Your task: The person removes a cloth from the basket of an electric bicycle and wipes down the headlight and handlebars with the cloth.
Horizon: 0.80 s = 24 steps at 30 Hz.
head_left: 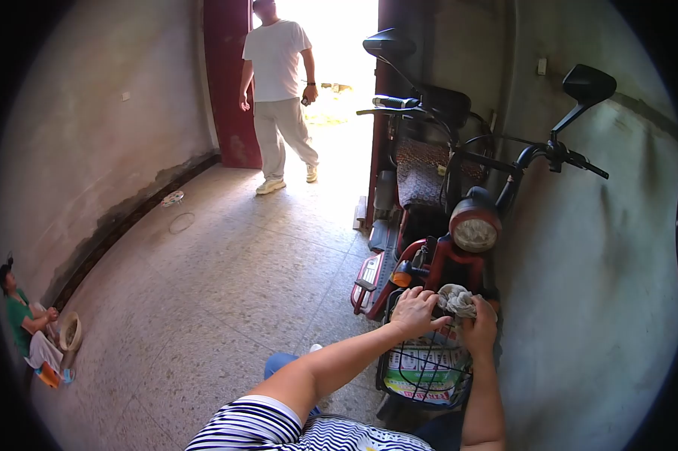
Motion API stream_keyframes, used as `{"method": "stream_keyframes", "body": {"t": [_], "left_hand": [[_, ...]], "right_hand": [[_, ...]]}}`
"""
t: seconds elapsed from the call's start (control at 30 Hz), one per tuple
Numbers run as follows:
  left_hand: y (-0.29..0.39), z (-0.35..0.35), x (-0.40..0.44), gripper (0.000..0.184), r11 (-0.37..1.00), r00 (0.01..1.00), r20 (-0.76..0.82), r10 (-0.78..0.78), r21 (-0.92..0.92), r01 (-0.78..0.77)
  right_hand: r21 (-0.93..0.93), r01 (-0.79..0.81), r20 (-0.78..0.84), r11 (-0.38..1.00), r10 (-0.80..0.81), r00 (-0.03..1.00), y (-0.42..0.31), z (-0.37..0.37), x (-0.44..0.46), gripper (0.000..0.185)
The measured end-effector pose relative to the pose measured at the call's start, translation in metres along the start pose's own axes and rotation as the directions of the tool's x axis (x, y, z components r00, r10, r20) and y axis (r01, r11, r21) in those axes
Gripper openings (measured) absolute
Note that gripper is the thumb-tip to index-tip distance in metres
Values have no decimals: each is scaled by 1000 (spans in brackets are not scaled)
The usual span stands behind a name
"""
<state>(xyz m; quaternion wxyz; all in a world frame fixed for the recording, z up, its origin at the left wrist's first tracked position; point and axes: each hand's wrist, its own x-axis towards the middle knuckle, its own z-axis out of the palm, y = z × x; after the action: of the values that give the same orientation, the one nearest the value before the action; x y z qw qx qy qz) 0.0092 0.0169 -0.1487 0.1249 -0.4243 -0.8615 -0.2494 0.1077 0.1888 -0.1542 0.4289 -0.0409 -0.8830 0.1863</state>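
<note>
My right hand (480, 329) grips a crumpled greyish-white cloth (456, 299) at the top right of the black wire basket (400, 359) on the front of a red electric tricycle (470, 259). Just left of the cloth is my left hand (416, 313), over the basket's upper edge, its fingers and thumb apart with nothing between them. Whether it touches the wire I cannot tell. Inside the basket lies a green and white printed package (421, 370), seen through the wires. The tricycle's round headlight (475, 229) and an orange turn signal (401, 276) sit just beyond my hands.
A person in a white shirt (279, 60) walks in by the open red door (230, 90). At far left, another person in green (22, 316) sits near a round basket (70, 332). A wire loop (181, 222) lies on the floor. The wall (594, 301) stands close on the right.
</note>
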Motion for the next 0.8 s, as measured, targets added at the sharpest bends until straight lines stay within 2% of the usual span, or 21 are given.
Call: {"method": "stream_keyframes", "body": {"t": [0.8], "left_hand": [[3,-4,0,67,1000,997,68,-30,5,30]], "right_hand": [[11,-13,28,1000,13,1000,-6,-6,2,36]]}}
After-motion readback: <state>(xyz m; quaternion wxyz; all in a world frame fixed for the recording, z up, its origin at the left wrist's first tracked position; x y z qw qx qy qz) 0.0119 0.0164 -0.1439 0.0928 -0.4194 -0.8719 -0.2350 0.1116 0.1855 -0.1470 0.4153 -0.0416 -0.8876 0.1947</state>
